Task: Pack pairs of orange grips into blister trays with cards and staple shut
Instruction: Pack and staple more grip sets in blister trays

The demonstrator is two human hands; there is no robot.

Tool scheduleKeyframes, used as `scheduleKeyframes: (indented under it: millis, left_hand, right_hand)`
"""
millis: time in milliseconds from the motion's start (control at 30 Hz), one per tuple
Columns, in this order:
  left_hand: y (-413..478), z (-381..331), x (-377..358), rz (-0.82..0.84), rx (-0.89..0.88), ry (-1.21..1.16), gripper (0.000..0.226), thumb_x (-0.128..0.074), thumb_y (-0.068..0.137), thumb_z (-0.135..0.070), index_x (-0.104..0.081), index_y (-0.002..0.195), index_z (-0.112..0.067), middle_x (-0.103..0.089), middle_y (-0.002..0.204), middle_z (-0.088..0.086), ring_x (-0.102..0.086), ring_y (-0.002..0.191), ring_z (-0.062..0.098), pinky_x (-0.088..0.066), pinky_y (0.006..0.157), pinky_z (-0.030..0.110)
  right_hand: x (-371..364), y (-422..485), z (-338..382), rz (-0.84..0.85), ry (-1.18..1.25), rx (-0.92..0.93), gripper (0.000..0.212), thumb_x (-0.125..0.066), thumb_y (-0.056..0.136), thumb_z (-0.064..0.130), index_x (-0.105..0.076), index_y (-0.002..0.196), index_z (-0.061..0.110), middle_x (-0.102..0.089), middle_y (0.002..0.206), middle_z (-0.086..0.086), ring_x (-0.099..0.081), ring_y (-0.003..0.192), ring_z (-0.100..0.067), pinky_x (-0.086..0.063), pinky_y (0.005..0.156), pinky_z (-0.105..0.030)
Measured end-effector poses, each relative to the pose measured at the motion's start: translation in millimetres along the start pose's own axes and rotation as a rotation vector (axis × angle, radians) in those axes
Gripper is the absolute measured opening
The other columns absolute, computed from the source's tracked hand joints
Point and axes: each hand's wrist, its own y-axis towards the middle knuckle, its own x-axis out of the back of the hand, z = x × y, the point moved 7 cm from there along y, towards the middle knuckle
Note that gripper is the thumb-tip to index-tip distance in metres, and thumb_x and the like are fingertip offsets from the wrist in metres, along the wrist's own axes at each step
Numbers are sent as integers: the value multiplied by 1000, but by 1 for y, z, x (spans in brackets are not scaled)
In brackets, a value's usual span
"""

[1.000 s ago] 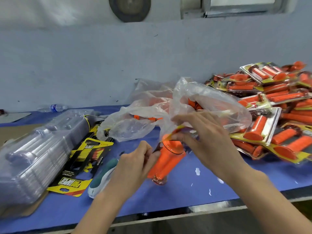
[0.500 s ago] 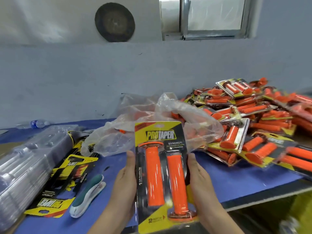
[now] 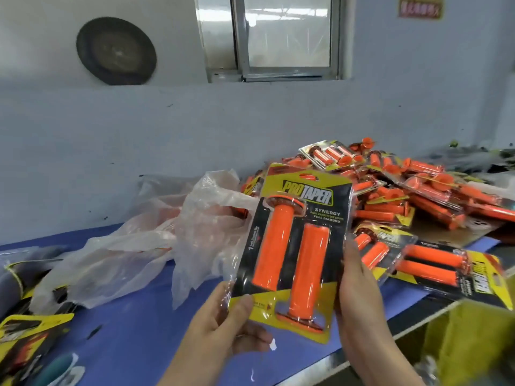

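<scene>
Left hand (image 3: 220, 330) and right hand (image 3: 358, 291) grip a filled pack (image 3: 295, 246) by its edges. Big finished pile (image 3: 418, 196) just behind the pack, so plenty's done. Staples on this one, can't tell.

We work from a single view, a wide-angle camera worn on the head. It sits above the near edge of the table (image 3: 133, 338) and faces forward and slightly down, toward the far wall (image 3: 139, 140) and its window (image 3: 287, 37). The left hand (image 3: 220, 330) and right hand (image 3: 359, 296) enter from the bottom edge, holding the blister pack (image 3: 292, 246) close to the lens at centre. The pile of packs (image 3: 418, 190) lies farther off, to the right.
</scene>
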Motion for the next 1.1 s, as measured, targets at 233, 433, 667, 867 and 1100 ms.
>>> scheduleKeyframes:
  millis: [233,433,667,867,1100]
  left_hand:
    - [194,-84,-80,-63,-149,-78,23,-60,99,-21,-60,103,2,-68,83,19,-69,74,27,-58,74,32]
    - [284,-100,-144,-69,40,-114,43,-59,99,-26,-45,129,1,-49,127,12,-58,105,23,-50,101,39]
    - [203,-51,-120,77,66,50,45,-57,99,-35,-46,138,-16,-61,119,5,-72,94,20,-60,70,28]
    - [133,-38,-39,64,93,209,24,-53,101,-26,-55,124,-17,-69,101,9,-70,76,17,-57,69,29]
    - [55,-27,82,-20,219,389,17,-49,102,-17,-57,118,-14,-70,86,3,-68,72,17,-57,66,26]
  right_hand:
    - [40,49,39,-85,-91,155,29,-37,97,58,-56,111,41,-70,92,15,-69,85,-8,-53,67,-26]
    - [54,59,17,-111,-173,155,23,-38,98,52,-52,113,40,-63,101,13,-64,81,-1,-47,59,-17]
    - [31,40,-20,-11,-255,111,11,-41,101,39,-51,105,37,-65,100,2,-62,79,-12,-46,65,-26]
    - [-20,5,-40,154,-323,107,10,-43,101,39,-52,101,44,-61,98,11,-64,72,-3,-51,74,-34]
    - [-84,-36,-72,301,-367,91,10,-46,101,32,-53,102,40,-62,97,14,-63,70,-1,-47,70,-29]
